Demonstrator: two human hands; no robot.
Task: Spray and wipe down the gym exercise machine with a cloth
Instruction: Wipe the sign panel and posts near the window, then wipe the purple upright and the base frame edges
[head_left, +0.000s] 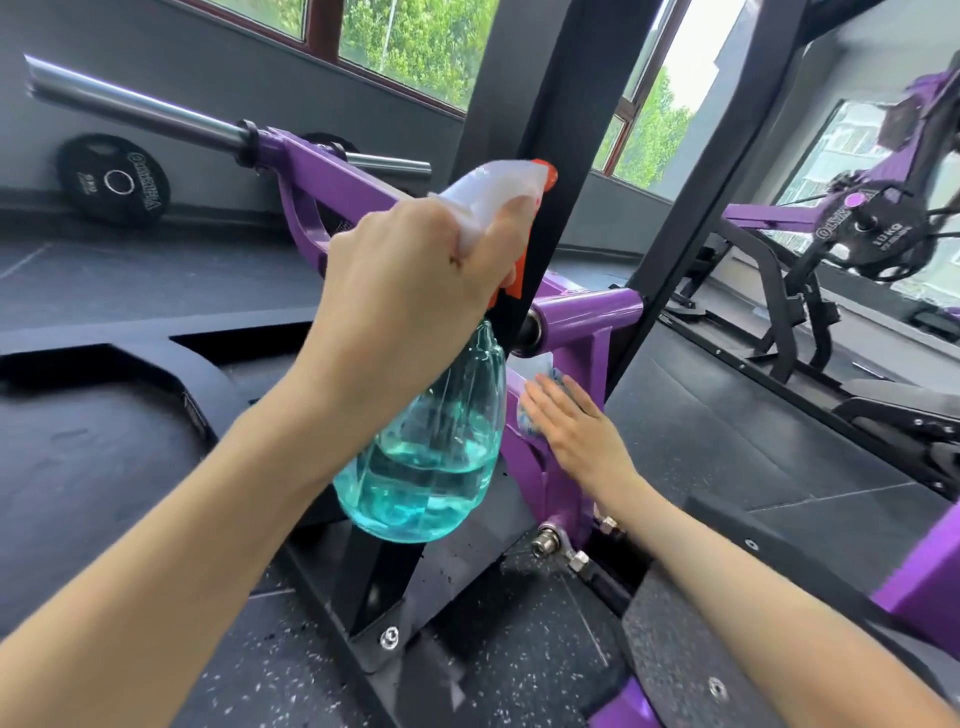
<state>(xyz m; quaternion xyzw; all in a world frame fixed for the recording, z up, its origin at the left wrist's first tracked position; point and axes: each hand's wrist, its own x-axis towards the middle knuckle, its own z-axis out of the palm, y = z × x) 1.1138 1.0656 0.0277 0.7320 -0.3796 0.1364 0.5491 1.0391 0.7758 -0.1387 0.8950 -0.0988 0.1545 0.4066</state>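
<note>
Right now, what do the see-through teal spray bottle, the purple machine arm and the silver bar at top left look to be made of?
The teal spray bottle looks like glossy tinted clear plastic: liquid shows through it. The purple machine arm is probably gloss-painted steel, given its smooth sheen. The silver bar seems bare polished or chromed metal, by its mirror-like streaks.

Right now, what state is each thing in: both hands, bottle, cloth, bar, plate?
Left hand: gripping the bottle at its spray head.
Bottle: held up, partly full of blue liquid.
Right hand: flat, fingers straight, pressing the cloth.
Cloth: bunched under the fingers against the purple frame.
Bar: no plates on it.
Plate: leaning on the wall.
</note>
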